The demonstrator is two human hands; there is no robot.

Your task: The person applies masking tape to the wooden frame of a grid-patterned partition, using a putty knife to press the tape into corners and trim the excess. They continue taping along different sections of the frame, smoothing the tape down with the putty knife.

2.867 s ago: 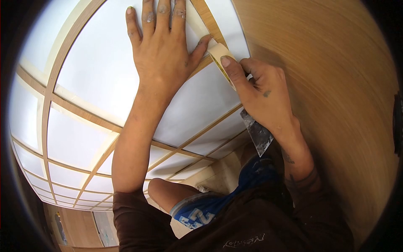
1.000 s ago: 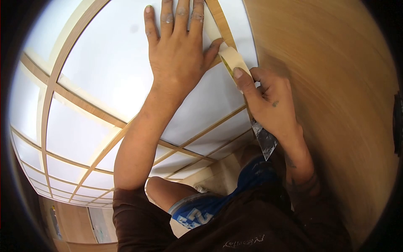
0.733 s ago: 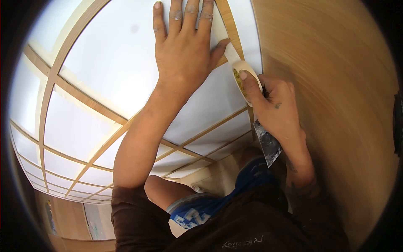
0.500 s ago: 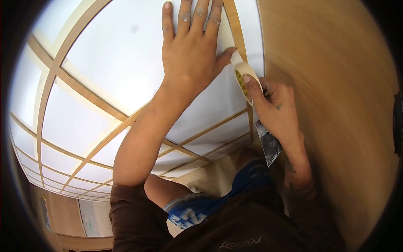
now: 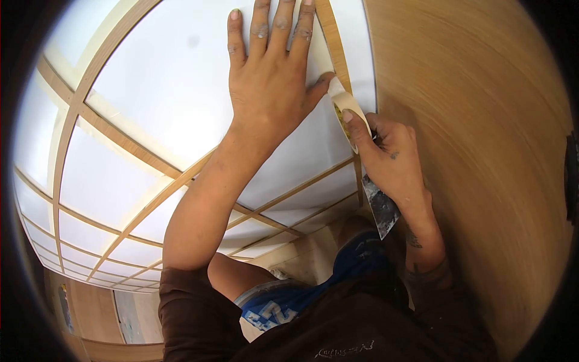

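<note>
My left hand [image 5: 268, 87] lies flat with fingers spread on a white panel [image 5: 163, 66] divided by thin wooden strips [image 5: 132, 142]. Its thumb presses at the free end of a cream masking tape roll [image 5: 344, 99], beside an upright wooden strip [image 5: 333, 51]. Around that roll my right hand [image 5: 395, 154] is closed, thumb on its yellow-labelled inner side. A scraper with a dark, paint-smeared blade [image 5: 381, 208] juts out below the same hand; its handle is hidden by the palm. Pale tape-like bands run along several strips.
A wide wood-grain surface [image 5: 470, 133] rises close on my right, meeting the panel's edge. Below are my legs in blue shorts [image 5: 362, 259] and the floor [image 5: 307, 253]. Wooden boards [image 5: 93, 304] show at the lower left.
Both hands and the tape roll appear slightly further left in the view, and the roll is turned more edge-on. The hold on the roll and scraper is the same.
</note>
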